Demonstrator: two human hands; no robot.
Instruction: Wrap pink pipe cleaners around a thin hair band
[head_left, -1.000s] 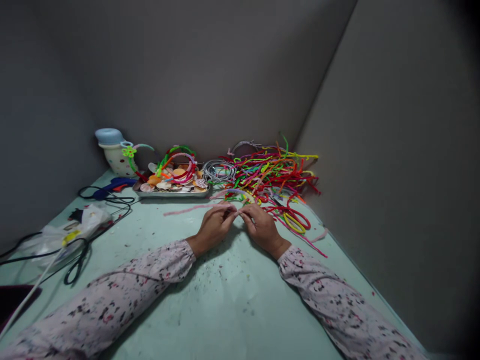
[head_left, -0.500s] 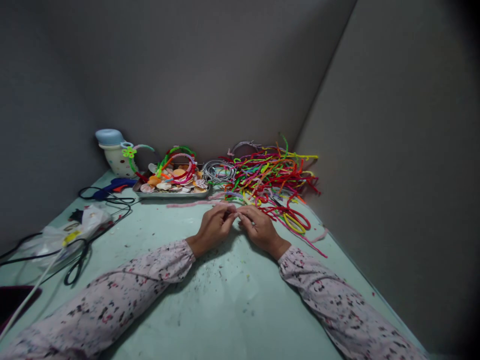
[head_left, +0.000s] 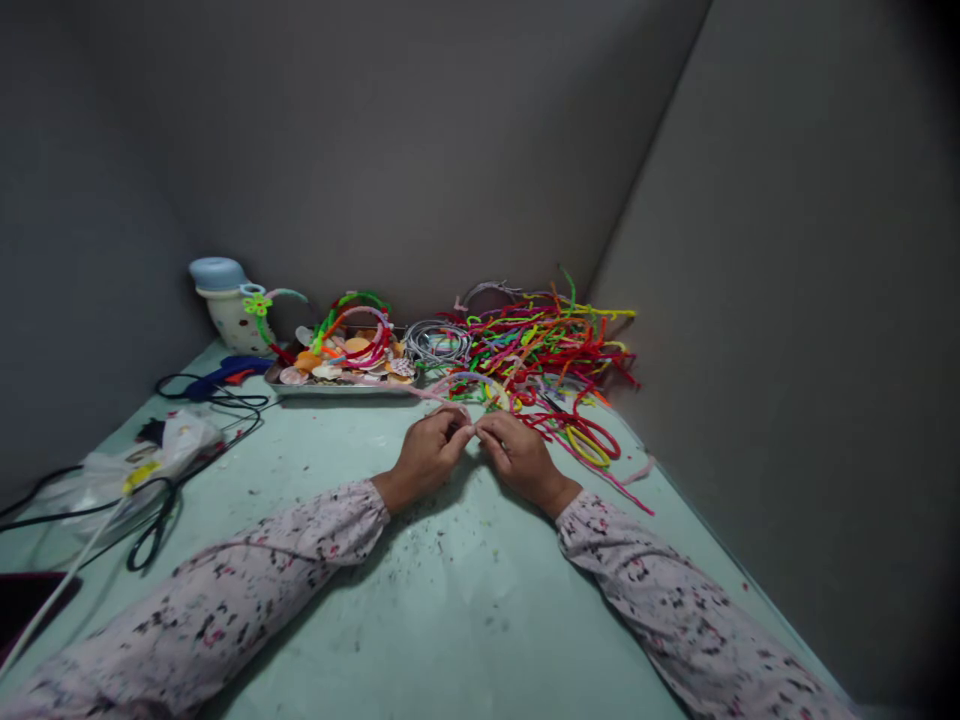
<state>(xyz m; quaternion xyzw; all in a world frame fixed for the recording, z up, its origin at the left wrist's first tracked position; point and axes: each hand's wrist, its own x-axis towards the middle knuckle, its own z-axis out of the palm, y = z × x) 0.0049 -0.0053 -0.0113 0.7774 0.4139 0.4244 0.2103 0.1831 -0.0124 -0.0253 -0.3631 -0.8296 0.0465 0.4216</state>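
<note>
Pinching one pink strand [head_left: 429, 395], two hands [head_left: 429, 450] [head_left: 523, 458]

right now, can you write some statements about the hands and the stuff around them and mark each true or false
1. The left hand holds a pale pink fuzzy strand. True.
2. The right hand is far from the left one. False: their fingertips are close together.
3. The shells lie in a metal tray. True.
4. The spotted container has a red lid. False: its lid is light blue.
5. The colourful pile of fuzzy strands lies right of the tray. True.
</note>
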